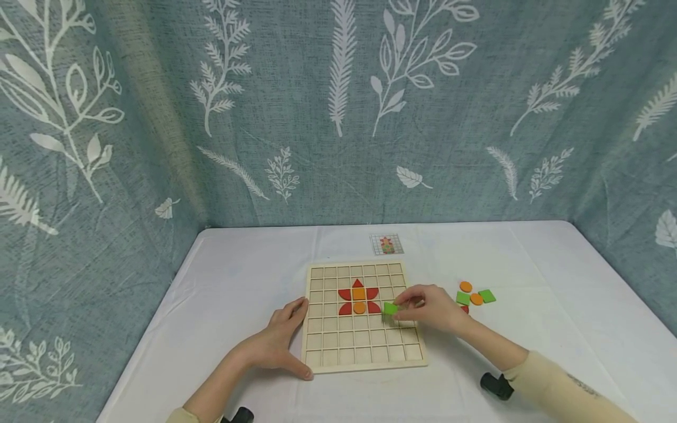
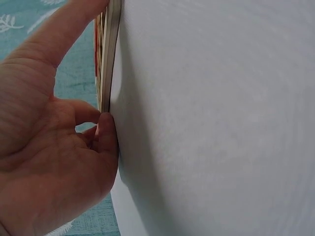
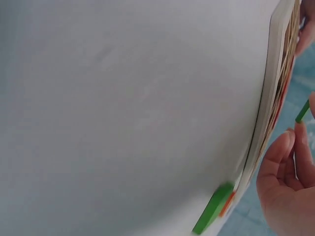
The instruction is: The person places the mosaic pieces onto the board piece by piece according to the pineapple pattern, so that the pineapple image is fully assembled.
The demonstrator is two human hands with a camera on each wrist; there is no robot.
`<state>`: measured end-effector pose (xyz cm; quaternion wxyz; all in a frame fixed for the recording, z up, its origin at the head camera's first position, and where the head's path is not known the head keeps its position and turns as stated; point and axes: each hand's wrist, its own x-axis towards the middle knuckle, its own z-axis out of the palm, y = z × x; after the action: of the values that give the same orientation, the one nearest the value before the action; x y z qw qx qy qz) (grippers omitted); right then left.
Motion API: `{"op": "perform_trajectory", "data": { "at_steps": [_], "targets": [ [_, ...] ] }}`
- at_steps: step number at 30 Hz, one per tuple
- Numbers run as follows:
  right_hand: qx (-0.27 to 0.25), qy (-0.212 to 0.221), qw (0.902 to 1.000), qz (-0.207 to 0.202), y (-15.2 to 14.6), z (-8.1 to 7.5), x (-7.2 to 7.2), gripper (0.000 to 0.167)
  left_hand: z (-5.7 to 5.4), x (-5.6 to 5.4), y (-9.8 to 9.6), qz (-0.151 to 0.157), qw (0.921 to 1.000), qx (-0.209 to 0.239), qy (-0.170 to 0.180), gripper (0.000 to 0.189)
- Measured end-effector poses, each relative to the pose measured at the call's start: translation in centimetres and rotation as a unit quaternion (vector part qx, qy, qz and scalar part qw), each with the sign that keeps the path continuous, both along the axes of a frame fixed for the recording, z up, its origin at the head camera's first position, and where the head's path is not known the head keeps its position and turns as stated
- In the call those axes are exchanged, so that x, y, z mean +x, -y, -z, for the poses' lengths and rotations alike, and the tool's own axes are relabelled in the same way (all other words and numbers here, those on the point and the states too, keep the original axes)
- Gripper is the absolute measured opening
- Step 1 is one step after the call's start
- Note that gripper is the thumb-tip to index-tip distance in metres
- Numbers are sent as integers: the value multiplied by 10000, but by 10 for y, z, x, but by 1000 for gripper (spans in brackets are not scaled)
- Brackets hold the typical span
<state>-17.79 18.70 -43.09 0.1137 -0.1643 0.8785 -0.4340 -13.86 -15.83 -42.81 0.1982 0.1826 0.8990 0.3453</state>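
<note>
A wooden grid board lies on the table with a raised rim and square cells. Red and orange pieces, including an orange square and an orange round piece, form a pattern in its middle. My left hand rests against the board's left edge, thumb at the near corner and fingers further up. Over the right part of the grid, my right hand pinches a green square tile between thumb and fingers. The right wrist view shows this tile edge-on at the fingertips.
Loose pieces lie right of the board: orange round pieces, green squares and a red piece partly behind the right hand. Beyond the board lies a small pattern card. A leaf-patterned curtain surrounds the white-covered table.
</note>
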Motion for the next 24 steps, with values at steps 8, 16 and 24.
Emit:
{"op": "perform_trajectory", "data": {
  "at_steps": [8, 16, 24],
  "targets": [
    [27, -177, 9987, -471, 26, 6, 1, 23, 2, -1, 0, 15, 10000, -40, 14, 134],
    [407, -960, 9903, -921, 47, 7, -2, 19, 3, -2, 0, -5, 10000, -17, 24, 134],
    [510, -1346, 9839, -1056, 57, 4, -1, 20, 3, -2, 0, -8, 10000, -27, -23, 134]
  ]
}}
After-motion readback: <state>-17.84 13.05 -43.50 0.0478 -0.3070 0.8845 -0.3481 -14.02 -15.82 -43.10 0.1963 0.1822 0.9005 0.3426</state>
